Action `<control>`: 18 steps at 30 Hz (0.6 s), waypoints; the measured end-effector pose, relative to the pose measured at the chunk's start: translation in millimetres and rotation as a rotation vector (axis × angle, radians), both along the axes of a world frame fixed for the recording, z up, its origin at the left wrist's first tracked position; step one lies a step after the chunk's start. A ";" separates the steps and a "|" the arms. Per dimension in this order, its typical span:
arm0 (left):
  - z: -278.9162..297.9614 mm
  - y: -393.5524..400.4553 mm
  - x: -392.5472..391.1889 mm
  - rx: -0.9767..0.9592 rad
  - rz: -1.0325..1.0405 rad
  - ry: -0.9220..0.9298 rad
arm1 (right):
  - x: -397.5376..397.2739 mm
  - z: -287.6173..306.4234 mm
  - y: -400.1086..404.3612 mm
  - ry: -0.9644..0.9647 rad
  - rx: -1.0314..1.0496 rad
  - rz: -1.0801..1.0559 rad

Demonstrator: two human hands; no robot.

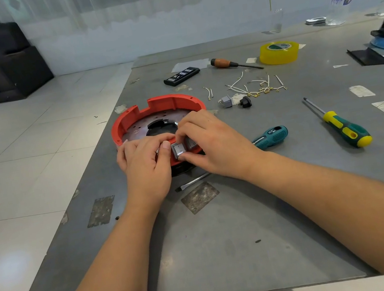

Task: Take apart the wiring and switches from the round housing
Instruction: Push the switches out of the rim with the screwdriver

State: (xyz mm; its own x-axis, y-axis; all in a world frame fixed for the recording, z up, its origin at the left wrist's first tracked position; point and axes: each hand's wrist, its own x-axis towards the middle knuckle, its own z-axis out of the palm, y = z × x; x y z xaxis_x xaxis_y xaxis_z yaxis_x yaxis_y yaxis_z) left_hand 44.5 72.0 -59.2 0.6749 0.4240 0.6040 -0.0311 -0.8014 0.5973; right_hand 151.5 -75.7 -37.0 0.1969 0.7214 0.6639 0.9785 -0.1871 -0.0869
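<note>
the right hand [207, 142] pinches a grey rocker switch [178, 150] set in the near wall of the red round housing [154, 111], forefinger curled over its top edge and thumb under its lower edge. the left hand [146, 162] grips the housing's near rim just left of that switch, fingers curled over the wall and thumb tip resting beside the switch. a second switch [192, 144] shows partly under the right hand's fingers, seated in the same wall. inside the housing lies a metal plate [138, 129] with a dark part at its middle; no wires show in there, though the hands hide the near side.

a flat-blade screwdriver [270, 138] with a teal handle lies under the right wrist, its tip poking out near the housing. to the far right, well apart from the housing, lie loose white wires with brass terminals [256, 85], a grey switch [226, 101] and a small black part [245, 102], all free on the grey table [228, 241].

judging from this, the wiring is mostly out and at least one switch is already removed; two switches seem left to work out of the wall, the pinched one being the step in hand
</note>
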 end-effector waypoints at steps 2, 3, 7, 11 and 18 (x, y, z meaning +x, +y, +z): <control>0.3 -0.2 0.1 0.000 0.002 0.004 | 0.3 0.4 0.7 0.009 0.007 -0.005; 0.6 -0.4 -0.1 0.001 0.002 0.004 | 0.5 0.4 1.0 0.009 0.014 -0.004; 1.9 -1.2 -0.2 0.008 0.008 0.011 | 1.1 2.3 2.8 0.024 -0.002 0.001; 3.3 -1.7 0.3 0.010 0.012 0.017 | 0.8 7.2 5.7 0.048 -0.059 -0.003; 6.4 -1.8 0.0 -0.031 -0.002 0.026 | -0.8 13.2 4.7 0.003 -0.147 -0.011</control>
